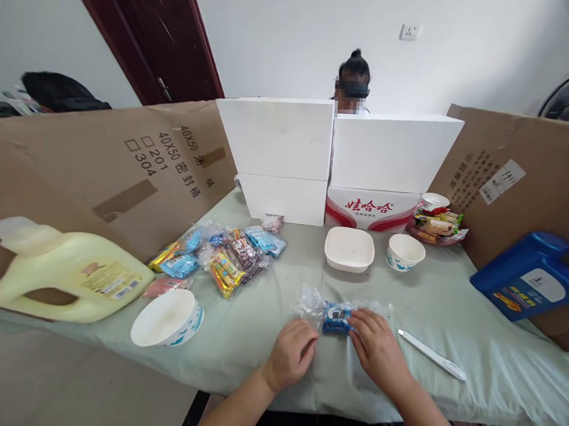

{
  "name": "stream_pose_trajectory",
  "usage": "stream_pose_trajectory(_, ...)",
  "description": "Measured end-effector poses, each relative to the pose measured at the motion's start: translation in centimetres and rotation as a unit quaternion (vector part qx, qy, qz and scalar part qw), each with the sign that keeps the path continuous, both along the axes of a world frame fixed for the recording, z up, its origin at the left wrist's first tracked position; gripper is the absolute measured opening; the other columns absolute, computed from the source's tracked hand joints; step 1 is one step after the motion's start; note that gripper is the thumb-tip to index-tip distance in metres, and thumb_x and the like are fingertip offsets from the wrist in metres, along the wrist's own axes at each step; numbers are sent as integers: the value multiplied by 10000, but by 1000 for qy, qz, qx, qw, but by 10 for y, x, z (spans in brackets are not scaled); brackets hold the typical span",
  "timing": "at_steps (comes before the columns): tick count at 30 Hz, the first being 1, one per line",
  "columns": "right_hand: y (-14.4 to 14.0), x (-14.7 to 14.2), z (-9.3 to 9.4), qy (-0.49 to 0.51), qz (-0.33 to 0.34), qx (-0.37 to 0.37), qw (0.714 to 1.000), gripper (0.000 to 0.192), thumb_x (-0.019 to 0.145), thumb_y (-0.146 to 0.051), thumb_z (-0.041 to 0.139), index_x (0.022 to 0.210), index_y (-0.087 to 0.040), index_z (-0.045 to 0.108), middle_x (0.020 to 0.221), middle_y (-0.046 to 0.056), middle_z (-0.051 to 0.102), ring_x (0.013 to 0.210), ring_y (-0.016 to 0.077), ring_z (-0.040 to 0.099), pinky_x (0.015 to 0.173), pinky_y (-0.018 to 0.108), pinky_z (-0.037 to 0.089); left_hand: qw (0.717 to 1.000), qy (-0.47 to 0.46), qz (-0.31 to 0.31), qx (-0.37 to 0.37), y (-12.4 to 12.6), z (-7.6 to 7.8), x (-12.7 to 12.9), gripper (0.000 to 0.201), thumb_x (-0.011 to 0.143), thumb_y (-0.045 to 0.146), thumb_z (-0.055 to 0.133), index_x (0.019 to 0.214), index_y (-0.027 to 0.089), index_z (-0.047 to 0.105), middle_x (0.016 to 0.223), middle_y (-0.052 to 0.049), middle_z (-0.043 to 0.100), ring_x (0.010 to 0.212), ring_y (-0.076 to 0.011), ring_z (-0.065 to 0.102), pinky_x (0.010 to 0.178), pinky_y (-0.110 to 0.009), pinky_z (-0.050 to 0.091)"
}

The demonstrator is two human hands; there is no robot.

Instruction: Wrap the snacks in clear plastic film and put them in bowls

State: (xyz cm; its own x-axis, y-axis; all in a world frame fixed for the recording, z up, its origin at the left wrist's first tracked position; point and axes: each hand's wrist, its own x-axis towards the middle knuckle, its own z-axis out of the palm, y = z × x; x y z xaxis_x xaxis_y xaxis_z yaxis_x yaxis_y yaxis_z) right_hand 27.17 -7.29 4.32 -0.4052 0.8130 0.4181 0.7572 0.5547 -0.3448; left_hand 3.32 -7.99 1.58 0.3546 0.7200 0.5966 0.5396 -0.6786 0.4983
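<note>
A clear plastic bag (311,301) with a small blue snack packet (335,317) inside lies on the pale green table cloth (259,339) near the front edge. My left hand (290,354) rests curled on the cloth just left of the bag, touching its near edge. My right hand (377,348) lies on the bag's right side, fingertips pinching the blue packet. A white pen-like stick (432,355) lies to the right of my right hand.
A pile of snack packets (225,254) lies at left centre. A paper bowl (168,319), a square white dish (349,248), a paper cup (405,252), a yellow jug (66,271), a blue jug (532,273) and a snack tray (435,225) are around. White boxes (335,158) and cardboard walls (125,166) ring the table; a person sits behind.
</note>
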Motion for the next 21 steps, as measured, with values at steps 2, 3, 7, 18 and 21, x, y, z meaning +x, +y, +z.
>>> stream_pose_trajectory(2,14,6,-5,-15,-46,15,999,295,916,-222,455,1164,-221,615,1246,98,616,1211,282,512,987,493,427,998,58,20,11,7,1,10,210,891,157,451,1010,196,619,1012,-97,662,1029,-237,603,913,-420,478)
stream_pose_trajectory(3,19,8,-8,-21,-60,12,998,306,915,-224,452,1175,-216,613,1258,102,610,1211,286,510,984,500,428,996,80,43,11,12,0,14,233,902,171,452,1066,194,616,1103,-106,650,1114,-253,571,953,-443,454)
stream_pose_trajectory(7,33,10,-10,-25,-50,-45,997,337,926,-205,397,1184,-208,614,1162,92,663,1070,231,598,933,420,478,983,159,87,-13,38,-5,22,345,951,261,452,1284,209,525,1286,-107,589,1260,-281,472,1001,-480,394)
stream_pose_trajectory(18,8,24,10,-79,-79,-235,966,307,919,-283,421,1140,-248,632,953,55,735,860,245,694,738,353,499,980,200,-26,-5,9,23,3,165,848,122,535,817,236,651,874,-39,614,960,-218,546,1005,-476,336)
stream_pose_trajectory(21,7,25,14,-49,-66,-191,978,252,857,-276,547,1083,-236,650,982,67,707,940,251,651,827,375,487,972,201,-118,-36,-8,24,-3,121,818,334,648,756,232,633,818,-26,616,878,-210,561,914,-419,399)
